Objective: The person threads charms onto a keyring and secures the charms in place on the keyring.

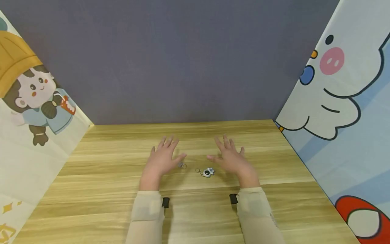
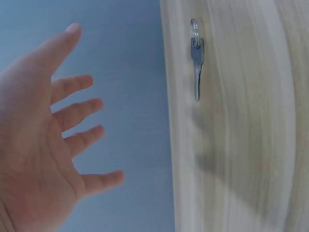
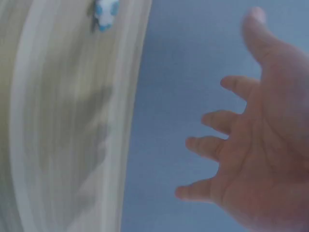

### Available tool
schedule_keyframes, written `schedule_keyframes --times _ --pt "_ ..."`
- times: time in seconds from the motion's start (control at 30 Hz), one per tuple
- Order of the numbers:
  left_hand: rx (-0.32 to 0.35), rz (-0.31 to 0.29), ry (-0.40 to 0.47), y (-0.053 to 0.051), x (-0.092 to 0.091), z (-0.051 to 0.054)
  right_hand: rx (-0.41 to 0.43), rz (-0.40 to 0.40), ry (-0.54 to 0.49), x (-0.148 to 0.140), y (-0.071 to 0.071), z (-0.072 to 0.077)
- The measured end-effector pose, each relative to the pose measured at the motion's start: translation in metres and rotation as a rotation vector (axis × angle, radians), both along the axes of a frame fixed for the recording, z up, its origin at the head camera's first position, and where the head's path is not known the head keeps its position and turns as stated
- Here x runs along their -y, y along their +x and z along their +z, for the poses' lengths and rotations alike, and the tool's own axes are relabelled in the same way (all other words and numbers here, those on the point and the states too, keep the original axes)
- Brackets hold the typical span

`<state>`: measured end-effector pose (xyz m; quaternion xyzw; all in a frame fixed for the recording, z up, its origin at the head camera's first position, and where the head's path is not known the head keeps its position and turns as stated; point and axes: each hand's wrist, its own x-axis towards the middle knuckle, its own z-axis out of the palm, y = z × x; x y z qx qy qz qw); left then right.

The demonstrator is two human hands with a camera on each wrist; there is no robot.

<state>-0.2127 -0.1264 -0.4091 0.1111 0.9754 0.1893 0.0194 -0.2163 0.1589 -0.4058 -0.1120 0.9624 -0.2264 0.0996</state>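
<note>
A key [image 2: 197, 55] on a metal ring lies on the wooden table; in the head view my left hand partly covers it, so mostly the key ring [image 1: 184, 166] shows. To its right lies a small white and dark keychain charm [image 1: 208, 173] with a short chain and ring. My left hand [image 1: 163, 159] hovers over the table with fingers spread, holding nothing. Likewise spread and holding nothing, my right hand [image 1: 233, 159] is above and right of the charm. The right wrist view catches only the blue-and-white end of the charm [image 3: 105, 13] at its top edge.
The wooden tabletop [image 1: 100, 189] meets a dark grey panel [image 1: 182, 61] at the back. Cartoon-printed panels stand at the left [image 1: 55, 162] and right [image 1: 317, 112]. Each sleeved wrist carries a black strap piece, left [image 1: 165, 202] and right [image 1: 233, 199].
</note>
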Motion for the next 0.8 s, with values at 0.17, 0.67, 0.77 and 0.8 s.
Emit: schedule_keyframes --times 0.17,0.67,0.77,0.8 --pt "-0.027 -0.031 -0.021 -0.001 -0.003 -0.002 0.009 0.044 -0.022 0.009 -0.003 -0.009" --pt "0.033 -0.102 0.075 -0.007 0.001 -0.023 0.064 0.173 -0.129 0.032 -0.013 -0.035" --pt "0.053 -0.128 0.087 -0.009 0.002 -0.027 0.048 0.214 -0.11 0.033 -0.017 -0.04" --pt "0.065 -0.137 0.089 -0.01 0.003 -0.029 0.048 0.223 -0.094 0.033 -0.018 -0.041"
